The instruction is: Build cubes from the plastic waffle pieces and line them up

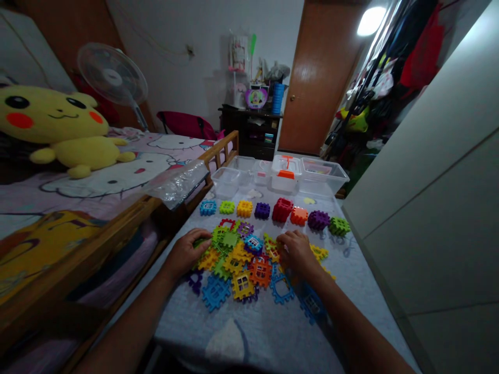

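Note:
A loose heap of interlocking plastic building pieces, among them a yellow window piece [242, 285], an orange piece [260, 271] and a blue piece [215, 292], lies on the cloth-covered table. At the heap's left side, my left hand [189, 253] has its fingers and thumb curled about a green building piece [198, 242], which is partly hidden. My right hand [296, 252] is at the heap's right side, its fingers bent down and closed beside a yellow-green triangular piece [271, 247]. What lies beneath those fingers is hidden. A blue open-frame piece [282, 289] is just below it.
Behind the heap runs a row of colour-sorted stacks, including a red stack [283, 210] and a purple stack [318, 220]. Clear plastic boxes [323, 176] and a lidded box [286, 179] stand at the table's far end. A wooden bed rail [152, 208] borders the left side.

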Tool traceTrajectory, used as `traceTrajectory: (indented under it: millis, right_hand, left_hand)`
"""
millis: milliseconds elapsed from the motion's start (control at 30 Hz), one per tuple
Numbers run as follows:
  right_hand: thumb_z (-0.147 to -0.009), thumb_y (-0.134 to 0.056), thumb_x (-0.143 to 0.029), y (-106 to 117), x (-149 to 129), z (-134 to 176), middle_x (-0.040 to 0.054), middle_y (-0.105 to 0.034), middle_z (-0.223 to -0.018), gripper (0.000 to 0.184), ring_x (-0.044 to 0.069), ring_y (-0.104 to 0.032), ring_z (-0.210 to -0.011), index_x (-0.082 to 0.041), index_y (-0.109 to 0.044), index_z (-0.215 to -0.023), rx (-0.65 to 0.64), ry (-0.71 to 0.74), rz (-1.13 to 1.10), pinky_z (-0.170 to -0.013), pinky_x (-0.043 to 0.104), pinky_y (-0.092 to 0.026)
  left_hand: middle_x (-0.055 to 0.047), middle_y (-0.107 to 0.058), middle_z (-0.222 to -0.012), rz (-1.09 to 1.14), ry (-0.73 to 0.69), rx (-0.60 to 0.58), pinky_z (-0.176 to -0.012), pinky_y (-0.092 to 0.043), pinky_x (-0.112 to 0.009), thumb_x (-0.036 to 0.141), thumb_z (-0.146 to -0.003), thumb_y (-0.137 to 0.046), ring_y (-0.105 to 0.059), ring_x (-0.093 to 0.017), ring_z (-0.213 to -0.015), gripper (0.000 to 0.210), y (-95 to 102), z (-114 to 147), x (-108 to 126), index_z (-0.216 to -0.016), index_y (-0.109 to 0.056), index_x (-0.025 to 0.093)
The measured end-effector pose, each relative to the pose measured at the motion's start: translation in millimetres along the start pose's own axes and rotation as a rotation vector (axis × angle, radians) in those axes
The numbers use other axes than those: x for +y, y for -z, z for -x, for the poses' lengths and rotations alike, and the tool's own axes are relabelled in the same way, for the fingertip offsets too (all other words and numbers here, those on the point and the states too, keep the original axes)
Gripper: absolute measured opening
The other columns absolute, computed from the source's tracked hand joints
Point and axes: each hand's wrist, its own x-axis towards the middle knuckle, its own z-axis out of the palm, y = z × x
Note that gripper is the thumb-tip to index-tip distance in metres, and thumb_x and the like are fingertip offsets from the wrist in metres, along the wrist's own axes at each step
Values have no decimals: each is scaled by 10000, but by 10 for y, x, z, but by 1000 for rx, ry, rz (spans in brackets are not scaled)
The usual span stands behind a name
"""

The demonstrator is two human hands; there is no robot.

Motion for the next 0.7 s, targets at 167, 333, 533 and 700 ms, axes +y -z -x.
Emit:
traceTrajectory:
  millis: [167,333,533,700]
  right_hand:
    - [-794,-535,-91,-26,153,43,61,-687,-862,168,219,-578,-854,-191,-657,-852,148,-79,-159,-797,345,-415]
    - [-818,-541,-186,-6,197,48,43,-692,-905,134,192,-621,-855,-202,-658,-881,116,-93,-428,-764,324,-475]
    - [-857,-515,-254,242,421,84,36,-705,-1040,212,192,-641,-955,-240,-675,-996,90,-82,-570,-853,354,-486]
    - [-822,-557,-243,431,669,249,64,-668,-945,181,213,-614,-882,-208,-690,-938,71,-128,-342,-808,366,-485]
  left_hand:
    - [-56,-706,-998,1,-1,12,-909,-497,-334,464,-806,-589,-655,-237,-966,281,-3,2,-18,-887,-695,217]
    - [-67,-702,-1018,4,16,-2,-924,-493,-351,468,-807,-586,-649,-242,-977,295,-9,-1,-37,-903,-693,211]
    - [-61,-697,-1012,3,-3,-7,-920,-491,-340,474,-812,-588,-647,-238,-977,290,-11,-2,-60,-897,-696,219]
    - [-58,-698,-1000,-9,-4,-12,-912,-493,-339,495,-810,-587,-654,-238,-957,307,2,1,-44,-890,-692,218]
